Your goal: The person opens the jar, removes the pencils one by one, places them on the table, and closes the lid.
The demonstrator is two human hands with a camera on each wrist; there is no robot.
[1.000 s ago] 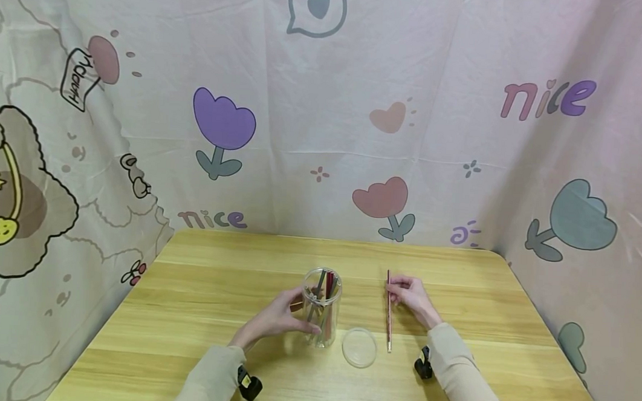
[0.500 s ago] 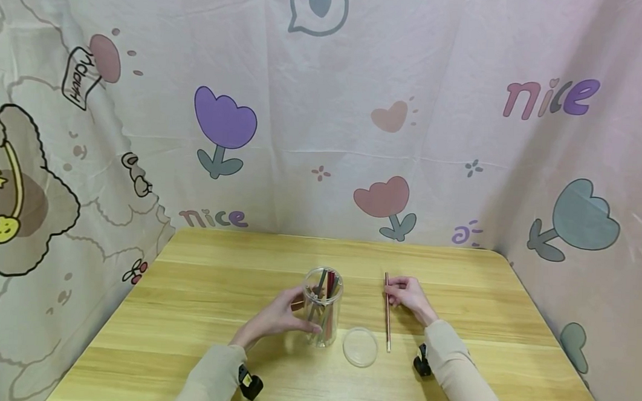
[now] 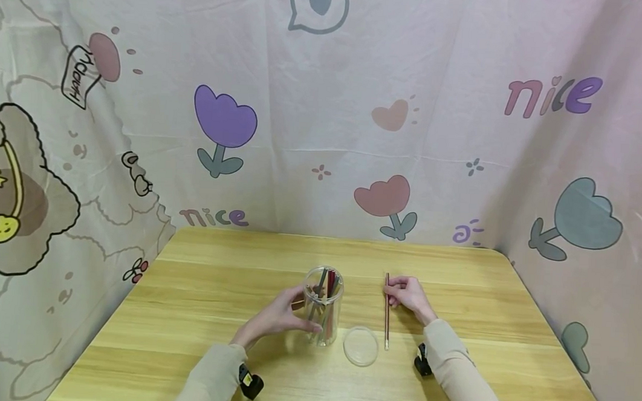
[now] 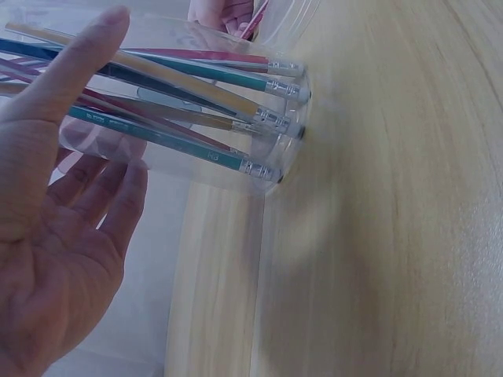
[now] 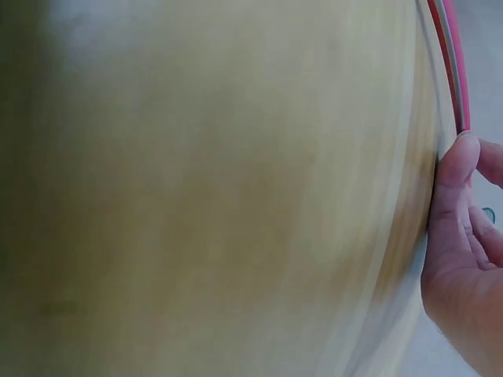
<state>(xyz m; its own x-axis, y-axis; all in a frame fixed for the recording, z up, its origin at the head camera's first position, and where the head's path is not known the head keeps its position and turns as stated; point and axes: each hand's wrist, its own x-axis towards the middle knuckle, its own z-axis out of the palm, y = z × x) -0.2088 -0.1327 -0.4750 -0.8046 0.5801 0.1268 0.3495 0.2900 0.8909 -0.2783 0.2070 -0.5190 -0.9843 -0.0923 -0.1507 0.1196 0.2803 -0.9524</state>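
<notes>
Holding the jar (image 3: 335, 321) steady looks like the left hand's (image 3: 281, 316) job. Its thumb is on the near side and its fingers go round the far side, so the jar is in its grasp. The jar stands upright on the tabletop (image 3: 214, 267) with a bunch of pencils (image 4: 189, 82) inside, their eraser ends down at the bottom. A soft, even hold should be enough. A hard push on one side might tip the jar, and the pencils could spill out.

The right hand (image 3: 410, 293) is off to the right of the jar. Its thumb and fingers pinch one red pencil (image 3: 387, 319) near the end that is far from its eraser. The eraser end points back toward the person in the head view. I cannot tell if that end touches the tabletop or hangs just over it.

A pinch so near one end leaves a long part that can swing, I think. So slow, small moves would be best, with the thumb pressing just firmly enough that the pencil does not twist or slip. Pinching nearer the middle may make it less wobbly.

A clear round lid (image 3: 360, 346) lies flat between the jar and the red pencil. It would be good to lift the pencil high when going over it, so the eraser does not bump it. The jar's top has no lid on it, so its mouth is free.
</notes>
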